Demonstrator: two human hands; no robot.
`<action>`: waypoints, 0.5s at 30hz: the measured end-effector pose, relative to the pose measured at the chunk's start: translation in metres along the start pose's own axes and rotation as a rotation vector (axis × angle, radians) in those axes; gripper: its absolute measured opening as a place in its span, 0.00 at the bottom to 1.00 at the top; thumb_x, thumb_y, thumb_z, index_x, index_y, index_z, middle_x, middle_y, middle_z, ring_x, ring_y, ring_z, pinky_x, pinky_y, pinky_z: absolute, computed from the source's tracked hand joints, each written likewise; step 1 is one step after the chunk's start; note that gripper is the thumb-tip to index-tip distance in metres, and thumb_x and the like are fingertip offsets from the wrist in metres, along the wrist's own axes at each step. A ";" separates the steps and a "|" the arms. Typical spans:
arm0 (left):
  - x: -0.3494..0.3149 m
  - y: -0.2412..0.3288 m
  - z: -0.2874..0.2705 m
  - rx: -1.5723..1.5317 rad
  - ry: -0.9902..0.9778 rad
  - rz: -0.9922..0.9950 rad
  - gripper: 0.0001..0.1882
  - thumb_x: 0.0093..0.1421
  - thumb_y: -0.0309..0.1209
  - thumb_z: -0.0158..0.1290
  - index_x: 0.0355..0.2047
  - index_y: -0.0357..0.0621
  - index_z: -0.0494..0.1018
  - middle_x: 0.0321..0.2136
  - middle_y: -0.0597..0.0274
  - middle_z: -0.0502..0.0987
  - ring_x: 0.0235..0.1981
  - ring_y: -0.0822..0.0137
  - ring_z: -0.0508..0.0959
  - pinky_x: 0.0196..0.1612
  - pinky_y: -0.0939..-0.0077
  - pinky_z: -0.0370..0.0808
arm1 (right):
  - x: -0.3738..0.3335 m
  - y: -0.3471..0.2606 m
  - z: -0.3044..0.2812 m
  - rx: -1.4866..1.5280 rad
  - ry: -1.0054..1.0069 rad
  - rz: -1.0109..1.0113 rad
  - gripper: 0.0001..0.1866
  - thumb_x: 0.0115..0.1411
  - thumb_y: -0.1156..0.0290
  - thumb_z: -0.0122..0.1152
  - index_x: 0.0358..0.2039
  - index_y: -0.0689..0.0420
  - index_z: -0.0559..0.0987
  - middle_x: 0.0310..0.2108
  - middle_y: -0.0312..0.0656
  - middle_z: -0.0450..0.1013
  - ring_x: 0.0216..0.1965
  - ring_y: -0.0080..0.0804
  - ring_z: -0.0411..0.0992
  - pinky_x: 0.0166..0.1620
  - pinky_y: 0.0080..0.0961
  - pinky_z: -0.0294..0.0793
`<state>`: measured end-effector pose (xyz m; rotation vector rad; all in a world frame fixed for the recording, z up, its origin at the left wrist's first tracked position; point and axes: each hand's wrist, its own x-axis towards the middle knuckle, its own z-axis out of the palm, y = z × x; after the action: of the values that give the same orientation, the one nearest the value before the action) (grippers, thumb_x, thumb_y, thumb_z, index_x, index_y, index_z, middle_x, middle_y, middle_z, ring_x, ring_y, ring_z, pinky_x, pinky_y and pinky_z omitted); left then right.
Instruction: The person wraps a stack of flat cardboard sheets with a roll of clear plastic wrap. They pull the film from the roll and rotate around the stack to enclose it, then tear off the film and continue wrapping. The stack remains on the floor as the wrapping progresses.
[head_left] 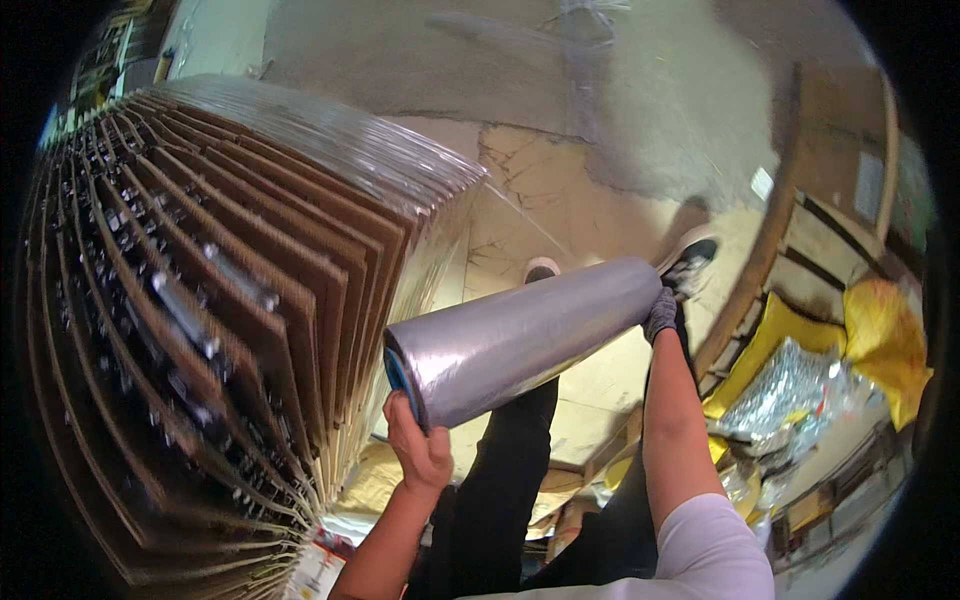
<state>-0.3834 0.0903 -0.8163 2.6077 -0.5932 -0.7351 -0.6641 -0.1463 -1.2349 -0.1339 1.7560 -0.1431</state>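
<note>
A large roll of shiny, greyish stretch film (530, 335) lies slanted across the middle of the view, held between my two hands. My left hand (418, 452), bare, grips the near-left end, with its fingers at the blue-edged core opening. At the far-right end, my right hand (660, 316) in a grey glove closes around the core; its fingertips are partly hidden. To the left stands a tall stack of brown cardboard sheets (290, 260), its top and side covered in clear stretch film (340, 130). The roll's left end is close to the stack's side.
A wooden frame (745, 290) curves along the right, with yellow bags (885, 340) and crumpled silvery plastic (785, 390) beside it. My shoes (690, 258) stand on the tiled floor (520, 225) beyond the roll. Brown paper-like material (385, 480) lies near my legs.
</note>
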 end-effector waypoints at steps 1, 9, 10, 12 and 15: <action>-0.014 -0.015 -0.008 -0.032 -0.011 -0.018 0.36 0.63 0.47 0.41 0.57 0.21 0.55 0.48 0.27 0.64 0.47 0.34 0.66 0.54 0.46 0.62 | -0.017 0.015 -0.015 0.050 -0.034 -0.039 0.31 0.66 0.42 0.40 0.51 0.57 0.75 0.46 0.44 0.75 0.48 0.39 0.71 0.51 0.37 0.72; -0.119 -0.116 -0.049 -0.143 -0.002 -0.064 0.26 0.68 0.42 0.41 0.53 0.26 0.62 0.35 0.39 0.70 0.33 0.47 0.71 0.36 0.56 0.66 | -0.095 0.141 -0.128 -0.054 0.237 -0.180 0.34 0.65 0.43 0.40 0.48 0.63 0.77 0.43 0.46 0.76 0.40 0.41 0.72 0.49 0.37 0.71; -0.134 -0.129 -0.051 -0.148 -0.001 -0.061 0.25 0.68 0.41 0.41 0.52 0.26 0.62 0.34 0.39 0.70 0.32 0.48 0.71 0.35 0.56 0.66 | -0.091 0.161 -0.144 -0.036 0.278 -0.184 0.34 0.65 0.43 0.40 0.47 0.64 0.77 0.42 0.47 0.76 0.39 0.41 0.72 0.48 0.36 0.71; -0.164 -0.161 -0.060 -0.171 -0.036 -0.121 0.23 0.69 0.39 0.42 0.51 0.26 0.63 0.32 0.40 0.71 0.31 0.49 0.71 0.34 0.57 0.66 | -0.083 0.210 -0.179 -0.135 0.262 -0.230 0.36 0.65 0.42 0.39 0.48 0.64 0.77 0.42 0.49 0.76 0.40 0.42 0.72 0.48 0.37 0.71; -0.201 -0.215 -0.061 -0.003 0.098 0.139 0.25 0.70 0.40 0.42 0.54 0.26 0.63 0.41 0.37 0.73 0.39 0.47 0.72 0.44 0.58 0.68 | -0.075 0.280 -0.224 -0.140 0.266 -0.195 0.35 0.66 0.40 0.38 0.50 0.61 0.76 0.44 0.46 0.74 0.42 0.40 0.70 0.51 0.36 0.70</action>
<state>-0.4423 0.3834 -0.7832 2.5521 -0.7345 -0.5607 -0.8725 0.1473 -1.1685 -0.4038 2.0173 -0.1863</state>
